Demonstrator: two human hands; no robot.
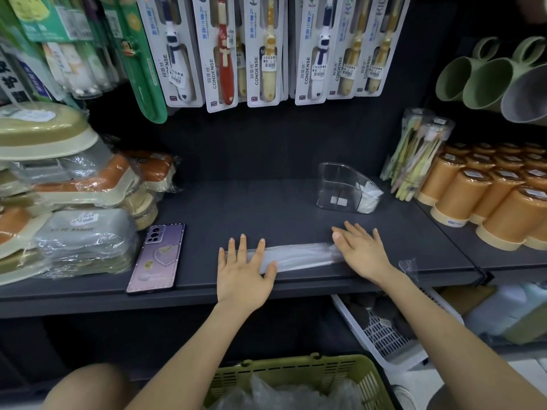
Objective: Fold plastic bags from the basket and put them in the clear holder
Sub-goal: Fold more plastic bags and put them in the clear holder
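We see a clear plastic bag (299, 256) folded into a long, narrow strip; it lies flat along the front edge of the dark shelf (251, 208), running left to right. The left hand (244, 272) presses down on the strip's left end, fingers straight and spread wide, thumb out to the right on the plastic; the right hand (359, 251) lies flat on the right end, fingers straight and fanned towards the back left. Neither hand grips anything; both only press on the bag.

Behind the right hand, further back on the same shelf, stands the clear holder (334, 179), apart from the strip; we make out a few folded white bags (368, 196) tucked into its right side. Below the shelf, between the person's forearms, sits the olive-green basket (296, 369) with crumpled clear bags (284, 395) inside; to its right a white mesh basket (384, 332) sits at a slant under the shelf.

Left of the left hand a purple phone (157, 257) lies face down on the shelf, just beside a stack of wrapped soap dishes (74, 184); on the right stand rows of orange cups (473, 196) and clear packs of toothbrushes (414, 155). Carded children's toothbrushes (225, 51) hang above on the back panel; green mugs (479, 81) hang at the upper right.
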